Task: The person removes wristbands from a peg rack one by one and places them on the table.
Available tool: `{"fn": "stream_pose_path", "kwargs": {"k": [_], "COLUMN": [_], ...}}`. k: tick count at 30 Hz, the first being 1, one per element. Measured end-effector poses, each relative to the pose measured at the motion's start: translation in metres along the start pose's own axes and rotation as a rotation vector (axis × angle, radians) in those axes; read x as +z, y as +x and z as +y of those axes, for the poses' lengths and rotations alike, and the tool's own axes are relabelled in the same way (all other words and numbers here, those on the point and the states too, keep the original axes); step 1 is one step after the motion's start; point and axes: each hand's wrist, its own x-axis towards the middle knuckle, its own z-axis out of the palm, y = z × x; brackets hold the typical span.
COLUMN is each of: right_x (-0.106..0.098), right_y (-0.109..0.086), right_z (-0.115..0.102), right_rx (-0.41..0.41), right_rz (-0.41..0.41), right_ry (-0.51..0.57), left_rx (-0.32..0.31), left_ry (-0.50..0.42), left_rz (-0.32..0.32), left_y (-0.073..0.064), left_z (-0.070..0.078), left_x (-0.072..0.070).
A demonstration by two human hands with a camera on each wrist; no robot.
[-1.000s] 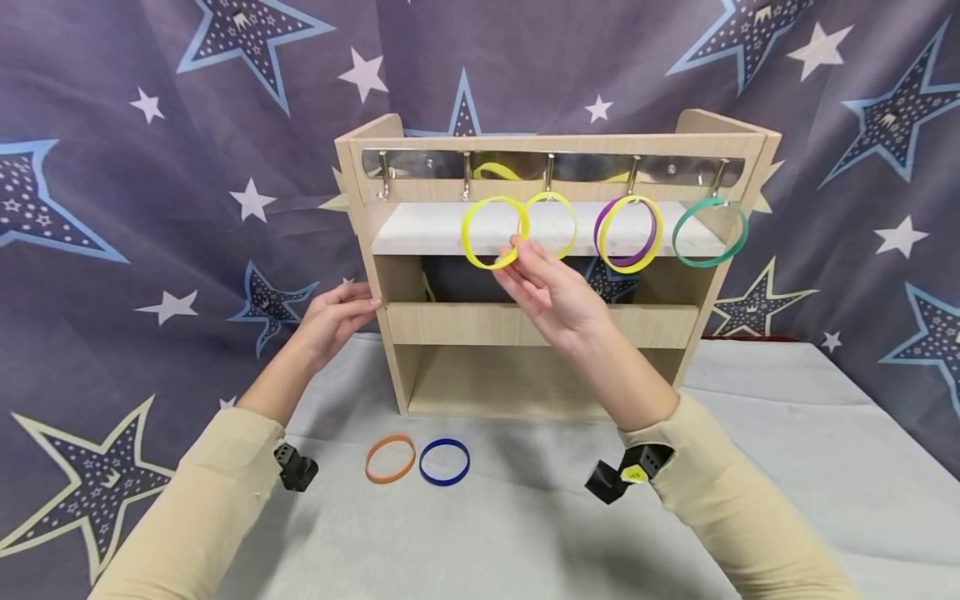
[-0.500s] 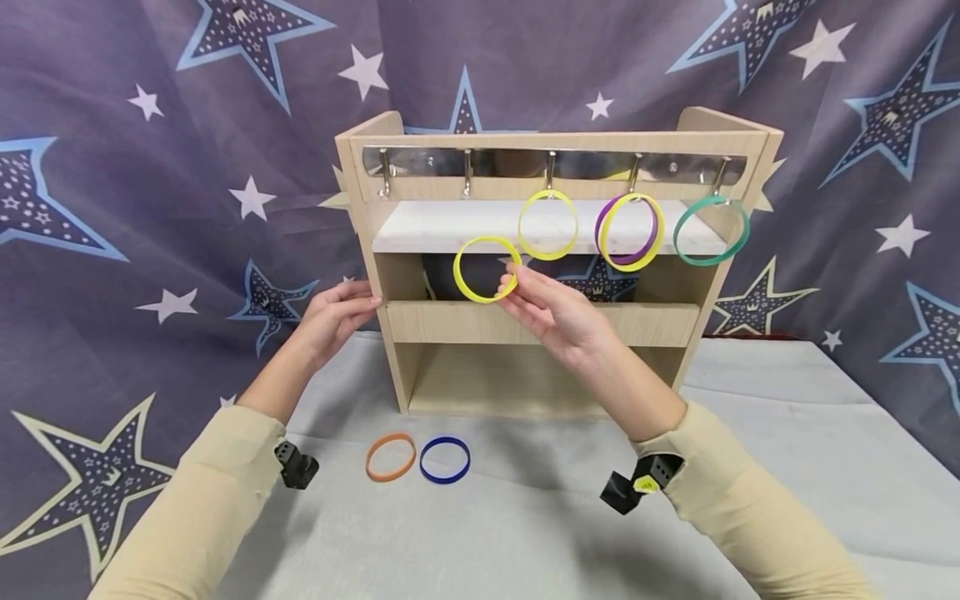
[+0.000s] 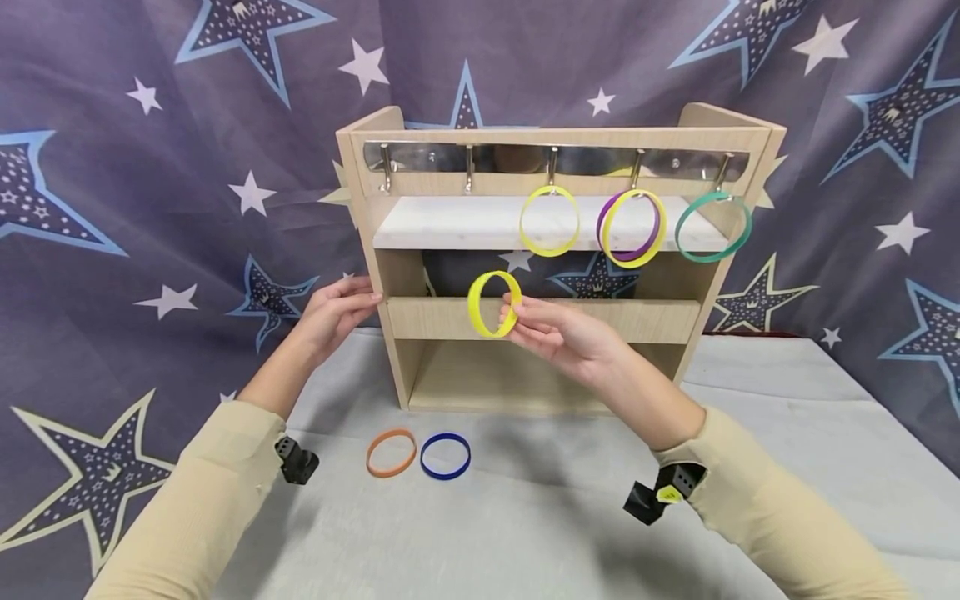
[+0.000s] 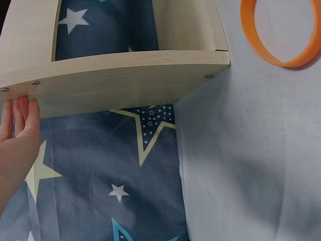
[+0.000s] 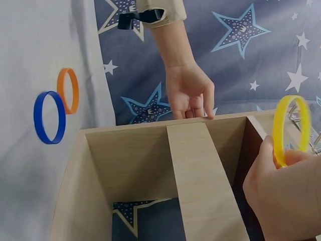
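Note:
My right hand pinches a yellow silicone wristband at its right side, in front of the shelf's middle board. In the right wrist view the yellow wristband stands upright between thumb and fingers. With its fingertips, my left hand touches the outer left side of the small wooden shelf; the left wrist view shows those fingers straight against the panel. From the hook rail hang another yellow band, a purple band with a yellow one before it, and a green band.
An orange wristband and a dark blue wristband lie side by side on the grey cloth-covered table, in front of the shelf. The two left hooks carry no bands. A star-patterned curtain hangs behind.
My right hand has come down from near the hooks to the middle board, bringing the yellow wristband with it. The band has turned slightly. My left hand stays at the shelf's side.

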Motion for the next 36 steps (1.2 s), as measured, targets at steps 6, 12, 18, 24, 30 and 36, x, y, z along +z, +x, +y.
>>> {"fn": "stream_pose_path", "kwargs": {"k": [6,12,18,24,30,36], "right_x": [-0.009,-0.021,-0.032,-0.042,-0.051,-0.058], "right_y": [-0.001,-0.001,0.001,0.003,0.005,0.008], "right_z": [0.004,0.012,0.023,0.032,0.039,0.045], "right_rx": [-0.002,-0.032,-0.001,-0.036,-0.040,-0.038], "right_rz": [-0.094,-0.076,-0.059,0.025,0.059,0.076], "right_ry": [-0.137,-0.213,-0.315,-0.561,-0.752,-0.831], "left_rx": [0.006,0.008,0.012,0.019,0.007,0.004], "left_ry": [0.000,0.020,0.029,0.030,0.033,0.038], "left_rz": [0.002,0.000,0.005,0.009,0.018,0.017], "left_y": [0.000,0.000,0.001,0.002,0.001,0.000], "left_z": [0.000,0.001,0.001,-0.001,-0.002,-0.002], "left_x": [0.000,0.001,0.000,-0.001,-0.001,0.000]}}
